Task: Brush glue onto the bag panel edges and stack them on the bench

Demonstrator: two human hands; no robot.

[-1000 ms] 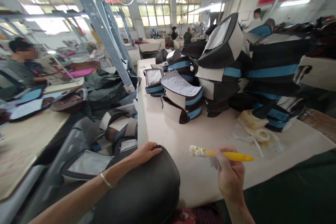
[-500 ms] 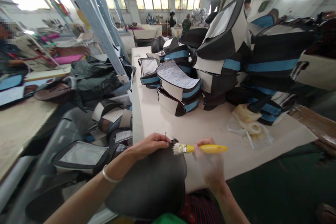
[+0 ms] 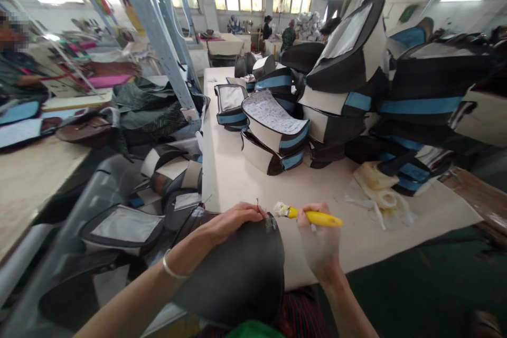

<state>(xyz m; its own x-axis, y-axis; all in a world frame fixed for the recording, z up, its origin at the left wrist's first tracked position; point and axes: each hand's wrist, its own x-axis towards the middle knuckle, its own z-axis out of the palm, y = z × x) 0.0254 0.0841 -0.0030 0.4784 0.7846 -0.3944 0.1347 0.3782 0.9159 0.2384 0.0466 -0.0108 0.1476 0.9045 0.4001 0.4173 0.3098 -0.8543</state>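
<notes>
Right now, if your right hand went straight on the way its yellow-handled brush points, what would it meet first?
Probably the edge of the black padded panel under the left hand, beside its fingertips. Depth is unclear, so the brush in the right hand might pass above it.

Landmark: 1 white worktable (image 3: 233,185)

Hands at its near edge: 2, a left hand (image 3: 233,222) and a right hand (image 3: 319,237)

Brushes over its near edge: 1 yellow-handled paintbrush (image 3: 312,217)

Padded pieces at its near edge: 1 black padded cover (image 3: 233,269)

Bangles near its near edge: 1 silver bangle (image 3: 170,272)

Covers stacked on it: at least 10 sewn black, cream and blue covers (image 3: 336,111); overlap hides the exact number

Printed sheets on it: 1 printed sheet (image 3: 273,113)

Plastic sheets on it: 1 crumpled plastic sheet (image 3: 380,214)

People to its left: 1 seated co-worker (image 3: 16,63)

People beyond its far end: at least 2 standing co-workers (image 3: 288,36)
</notes>
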